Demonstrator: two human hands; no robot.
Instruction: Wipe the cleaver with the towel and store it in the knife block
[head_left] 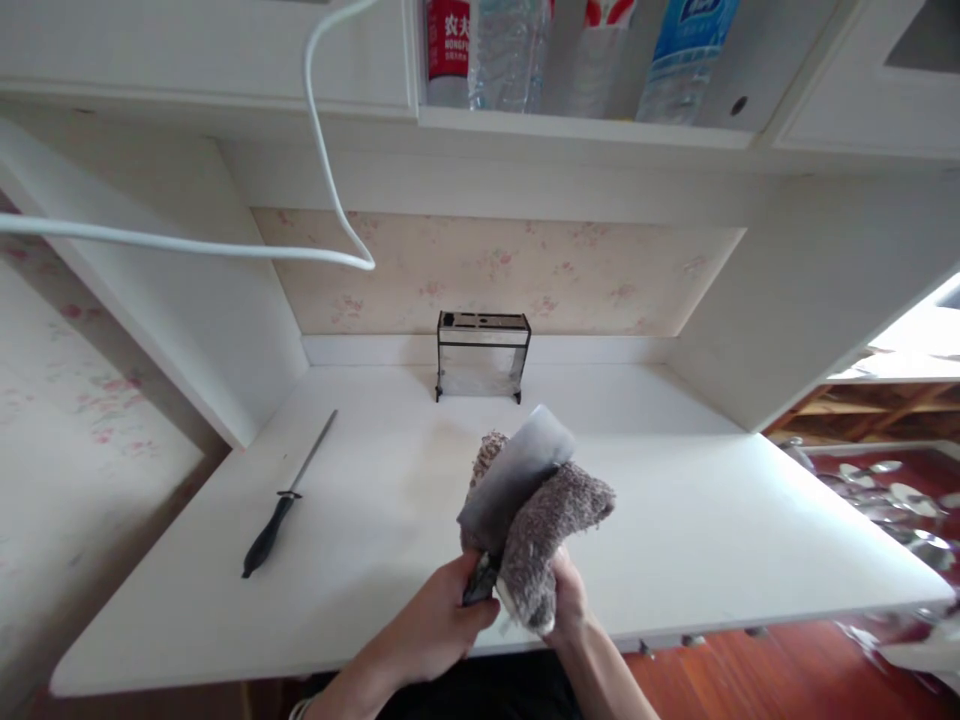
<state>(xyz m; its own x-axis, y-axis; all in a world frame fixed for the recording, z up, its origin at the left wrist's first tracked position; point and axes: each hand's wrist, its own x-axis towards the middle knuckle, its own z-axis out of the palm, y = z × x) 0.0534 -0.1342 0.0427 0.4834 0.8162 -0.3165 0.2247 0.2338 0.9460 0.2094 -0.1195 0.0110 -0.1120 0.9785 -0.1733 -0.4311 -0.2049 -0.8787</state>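
Note:
A cleaver (517, 470) with a broad metal blade is held tilted above the front of the white table. My left hand (450, 605) is closed around its dark handle. In my right hand (568, 597) is a fuzzy grey-brown towel (544, 525), bunched up and pressed along the blade's right side. More of the towel shows behind the blade's left edge. My right fingers are mostly hidden under the cloth. To the left on the tabletop lies a honing steel (289, 500) with a black handle, its rod pointing away from me.
A knife block (484, 355) with clear sides and a slotted black-edged top stands at the back wall. Overhead, a shelf holds several plastic bottles (510, 50). A white cable (330, 180) hangs at upper left. Metal pot lids (900, 500) sit beyond the table's right edge.

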